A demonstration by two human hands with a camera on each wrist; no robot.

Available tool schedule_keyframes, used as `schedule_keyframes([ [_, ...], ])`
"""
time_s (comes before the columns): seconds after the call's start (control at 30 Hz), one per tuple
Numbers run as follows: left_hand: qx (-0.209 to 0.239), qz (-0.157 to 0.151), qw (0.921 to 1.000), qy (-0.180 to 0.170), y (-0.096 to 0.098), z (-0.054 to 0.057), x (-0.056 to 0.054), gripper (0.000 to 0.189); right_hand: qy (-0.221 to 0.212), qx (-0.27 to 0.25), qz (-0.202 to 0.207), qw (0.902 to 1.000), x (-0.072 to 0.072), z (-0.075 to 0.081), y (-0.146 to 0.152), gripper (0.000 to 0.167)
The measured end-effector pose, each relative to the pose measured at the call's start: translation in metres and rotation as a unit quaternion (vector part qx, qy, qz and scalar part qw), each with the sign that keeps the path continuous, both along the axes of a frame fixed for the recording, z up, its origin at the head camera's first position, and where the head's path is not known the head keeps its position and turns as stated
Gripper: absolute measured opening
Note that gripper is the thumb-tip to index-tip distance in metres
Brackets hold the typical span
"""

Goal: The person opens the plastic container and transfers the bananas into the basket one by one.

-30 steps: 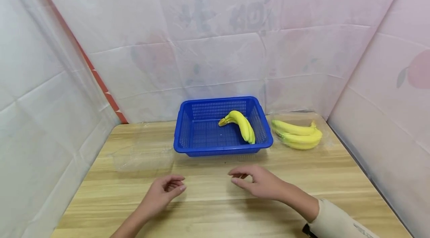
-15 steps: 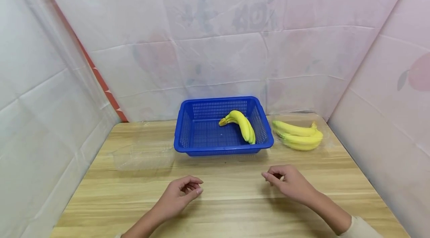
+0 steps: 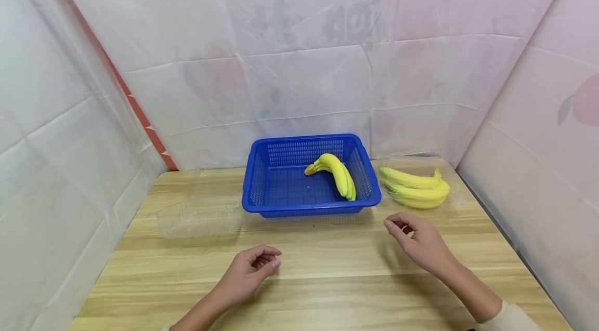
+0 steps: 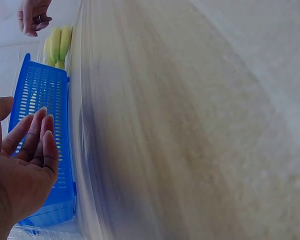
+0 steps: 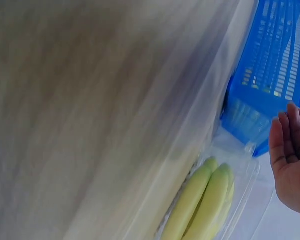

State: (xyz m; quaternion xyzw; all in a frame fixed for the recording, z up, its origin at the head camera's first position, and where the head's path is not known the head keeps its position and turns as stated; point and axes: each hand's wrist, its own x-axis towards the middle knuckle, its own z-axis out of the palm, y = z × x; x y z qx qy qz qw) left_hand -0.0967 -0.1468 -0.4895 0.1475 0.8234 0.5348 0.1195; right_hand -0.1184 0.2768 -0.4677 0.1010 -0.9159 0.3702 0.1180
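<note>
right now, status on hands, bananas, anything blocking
Left hand, right hand empty. One bunch in basket, another in right clear box. Nothing seen blocking; can't tell if box shut.

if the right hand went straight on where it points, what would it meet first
Probably the blue basket, at its near right corner, which the right hand points toward in the head view. The hand's height is unclear, so it might pass over the basket.

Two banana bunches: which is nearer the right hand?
The bunch in the clear container, beside the blue basket; the other bunch lies inside the basket, farther from the right hand.
</note>
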Motion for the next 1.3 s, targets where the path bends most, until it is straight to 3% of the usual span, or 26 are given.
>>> schedule_keyframes([
  [0.2, -0.025, 0.015, 0.9995, -0.008, -0.002, -0.001, -0.006, 0.034, 0.062, 0.003, -0.079, 0.9949, -0.013, 0.007, 0.020, 0.017],
  [0.43, -0.027, 0.004, 0.9996, 0.006, 0.001, -0.006, -0.011, 0.035, 0.090, 0.017, -0.177, 0.9799, -0.048, 0.012, 0.068, 0.046],
  [0.57, -0.026, -0.003, 0.9996, 0.009, 0.003, -0.009, -0.012, 0.034, 0.040, 0.050, -0.205, 0.9766, -0.069, 0.010, 0.096, 0.067],
  [0.73, -0.024, -0.006, 0.9997, 0.008, 0.006, -0.010, -0.012, 0.034, -0.031, 0.085, -0.208, 0.9739, -0.084, 0.005, 0.119, 0.083],
  [1.07, -0.015, -0.021, 0.9996, 0.006, 0.012, -0.009, -0.015, 0.033, -0.102, 0.075, -0.205, 0.9705, -0.088, 0.002, 0.125, 0.086],
  [1.3, -0.015, -0.034, 0.9993, 0.006, 0.024, -0.012, -0.022, 0.034, -0.114, 0.073, -0.199, 0.9706, -0.090, 0.001, 0.126, 0.090],
])
